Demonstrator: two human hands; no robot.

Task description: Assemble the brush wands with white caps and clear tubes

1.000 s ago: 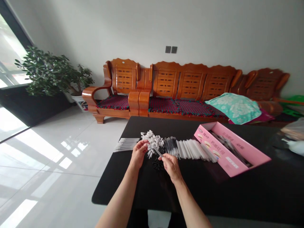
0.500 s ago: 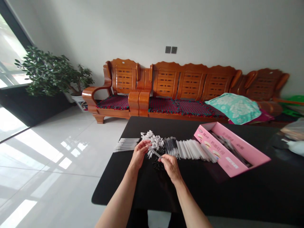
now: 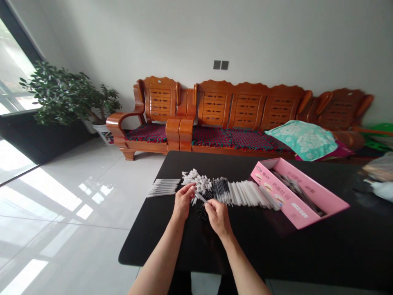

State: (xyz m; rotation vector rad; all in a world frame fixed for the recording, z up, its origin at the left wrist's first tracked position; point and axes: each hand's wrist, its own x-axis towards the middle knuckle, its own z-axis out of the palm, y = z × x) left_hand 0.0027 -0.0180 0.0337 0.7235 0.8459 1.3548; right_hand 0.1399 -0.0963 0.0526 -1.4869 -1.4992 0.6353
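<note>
Between my two hands a slim whitish pen barrel (image 3: 201,197) slants over the table. My right hand (image 3: 219,217) pinches its near end. The fingers of my left hand (image 3: 183,203) are closed together at its far end; any small part in them is too small to make out. Just beyond lies a heap of short white pen parts (image 3: 196,178), with small black pen parts (image 3: 201,213) beneath my hands. Dark-tipped pen refills (image 3: 220,189) lie side by side to the right, adjoining a row of translucent barrels (image 3: 248,193). Left of the heap is a row of white pens (image 3: 165,187).
A pink box (image 3: 294,207) holding dark slender pieces stands on the black table (image 3: 260,254), right of the barrels. Plastic bags (image 3: 380,188) lie at the table's right end. Behind are a wooden sofa (image 3: 245,107) with a turquoise cloth (image 3: 303,139) and a potted plant (image 3: 67,96).
My left hand has turned and closed its fingers at the barrel's far end. My right hand has shifted slightly, its grip on the barrel kept.
</note>
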